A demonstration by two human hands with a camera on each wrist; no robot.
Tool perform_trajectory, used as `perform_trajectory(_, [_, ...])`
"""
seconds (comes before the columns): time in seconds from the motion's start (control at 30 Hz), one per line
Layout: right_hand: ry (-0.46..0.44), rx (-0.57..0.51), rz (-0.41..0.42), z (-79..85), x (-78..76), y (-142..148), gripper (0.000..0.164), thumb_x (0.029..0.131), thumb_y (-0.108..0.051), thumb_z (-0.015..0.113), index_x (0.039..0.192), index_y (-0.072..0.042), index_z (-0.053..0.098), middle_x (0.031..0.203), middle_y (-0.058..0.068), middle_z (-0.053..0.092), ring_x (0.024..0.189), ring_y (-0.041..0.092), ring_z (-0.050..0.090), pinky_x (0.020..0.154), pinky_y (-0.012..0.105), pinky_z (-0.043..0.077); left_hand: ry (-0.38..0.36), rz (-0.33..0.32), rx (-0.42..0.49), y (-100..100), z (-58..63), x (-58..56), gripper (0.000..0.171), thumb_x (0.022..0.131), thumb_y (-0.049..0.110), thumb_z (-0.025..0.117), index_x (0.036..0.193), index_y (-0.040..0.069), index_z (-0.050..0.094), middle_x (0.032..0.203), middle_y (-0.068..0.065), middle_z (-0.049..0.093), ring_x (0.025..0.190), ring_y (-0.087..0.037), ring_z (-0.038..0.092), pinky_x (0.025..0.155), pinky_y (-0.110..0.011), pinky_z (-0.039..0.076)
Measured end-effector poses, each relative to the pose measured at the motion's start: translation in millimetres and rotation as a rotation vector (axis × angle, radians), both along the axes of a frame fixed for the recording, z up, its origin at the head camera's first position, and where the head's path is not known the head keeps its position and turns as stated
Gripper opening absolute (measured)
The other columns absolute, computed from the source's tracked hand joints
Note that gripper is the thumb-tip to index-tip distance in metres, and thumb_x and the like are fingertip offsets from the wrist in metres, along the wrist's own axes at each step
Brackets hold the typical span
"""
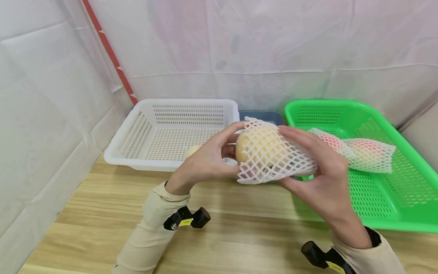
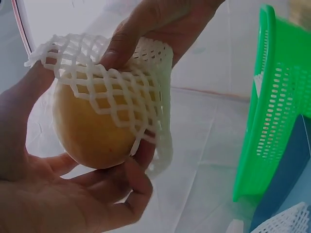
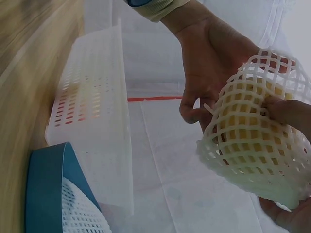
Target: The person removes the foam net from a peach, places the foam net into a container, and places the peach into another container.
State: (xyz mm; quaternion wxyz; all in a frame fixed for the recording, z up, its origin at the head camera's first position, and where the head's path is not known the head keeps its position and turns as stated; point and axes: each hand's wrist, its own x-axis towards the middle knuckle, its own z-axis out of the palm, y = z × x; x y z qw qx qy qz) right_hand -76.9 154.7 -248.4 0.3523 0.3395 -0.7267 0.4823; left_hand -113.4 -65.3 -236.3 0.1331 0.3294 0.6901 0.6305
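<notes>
Raised above the table between two baskets is a round yellow fruit [image 1: 242, 147], partly covered by a white foam net sleeve [image 1: 291, 163]. My left hand [image 1: 208, 160] holds the fruit at its bare end, with the thumb at the net's edge and the fingers curled beneath, as the left wrist view shows. From the other side, my right hand [image 1: 325, 179] grips the net around the fruit, its thumb below and fingers on top in the head view. Loose netting extends past the fruit into the right palm. The right wrist view shows the net [image 3: 248, 136] stretched over most of the fruit.
A white basket [image 1: 126, 163] stands at the left with a pale yellow fruit [image 1: 193, 150] in it. At the right, a green basket [image 1: 376, 205] contains reddish fruits in foam nets [image 1: 369, 152]. Between them sits a blue box [image 3: 43, 189] with white netting [image 3: 80, 208] inside.
</notes>
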Motion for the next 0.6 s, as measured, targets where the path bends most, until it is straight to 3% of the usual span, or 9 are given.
perform_trajectory(0.13, [-0.01, 0.003, 0.008, -0.6, -0.3, 0, 0.069, 0.077, -0.047, 0.076, 0.114, 0.01, 0.064, 0.116, 0.016, 0.067, 0.114, 0.021, 0.06, 0.097, 0.026, 0.045, 0.091, 0.05, -0.003, 1, -0.7, -0.4, 0.073, 0.072, -0.006, 0.072, 0.138, -0.002, 0.04, 0.115, -0.019, 0.061, 0.101, -0.021, 0.059, 0.09, -0.034, 0.05])
perform_trajectory(0.2, [-0.007, -0.001, 0.02, -0.4, -0.1, 0, 0.068, 0.077, -0.045, 0.077, 0.114, 0.01, 0.064, 0.115, 0.017, 0.067, 0.112, 0.021, 0.061, 0.096, 0.025, 0.045, 0.089, 0.067, 0.02, 3, -0.6, 1.2, 0.073, 0.07, -0.009, 0.073, 0.137, -0.003, 0.042, 0.116, -0.019, 0.061, 0.103, -0.021, 0.059, 0.094, -0.032, 0.049])
perform_trajectory(0.27, [0.002, 0.006, 0.022, -0.2, 0.5, 0, 0.067, 0.077, -0.045, 0.077, 0.114, 0.01, 0.064, 0.115, 0.018, 0.067, 0.112, 0.021, 0.061, 0.096, 0.025, 0.045, 0.069, 0.058, 0.066, 5, -1.1, 3.1, 0.078, 0.067, -0.012, 0.074, 0.137, -0.004, 0.041, 0.119, -0.02, 0.058, 0.105, -0.022, 0.058, 0.095, -0.034, 0.049])
perform_trajectory(0.47, [0.016, 0.05, 0.008, -1.4, 1.8, -3, 0.068, 0.078, -0.049, 0.075, 0.114, 0.007, 0.065, 0.117, 0.019, 0.066, 0.114, 0.019, 0.06, 0.097, 0.024, 0.045, -0.045, -0.06, 0.206, 11, -4.6, 5.9, 0.09, 0.06, -0.022, 0.071, 0.14, -0.005, 0.033, 0.128, -0.02, 0.043, 0.104, -0.025, 0.058, 0.088, -0.044, 0.053])
perform_trajectory(0.53, [0.015, 0.079, -0.005, -1.3, 1.7, -2, 0.069, 0.078, -0.05, 0.074, 0.116, 0.007, 0.065, 0.118, 0.019, 0.065, 0.116, 0.017, 0.059, 0.098, 0.024, 0.044, -0.061, -0.059, 0.212, 11, -5.2, 5.3, 0.092, 0.06, -0.021, 0.071, 0.141, -0.002, 0.031, 0.131, -0.018, 0.041, 0.105, -0.026, 0.058, 0.087, -0.045, 0.053])
perform_trajectory(0.6, [0.013, 0.113, -0.017, -0.9, 1.2, -1, 0.07, 0.079, -0.051, 0.072, 0.118, 0.006, 0.064, 0.12, 0.019, 0.065, 0.117, 0.017, 0.058, 0.099, 0.025, 0.042, -0.038, -0.014, 0.174, 10, -5.4, 4.2, 0.092, 0.061, -0.018, 0.073, 0.141, 0.001, 0.032, 0.133, -0.016, 0.042, 0.106, -0.025, 0.057, 0.088, -0.041, 0.053])
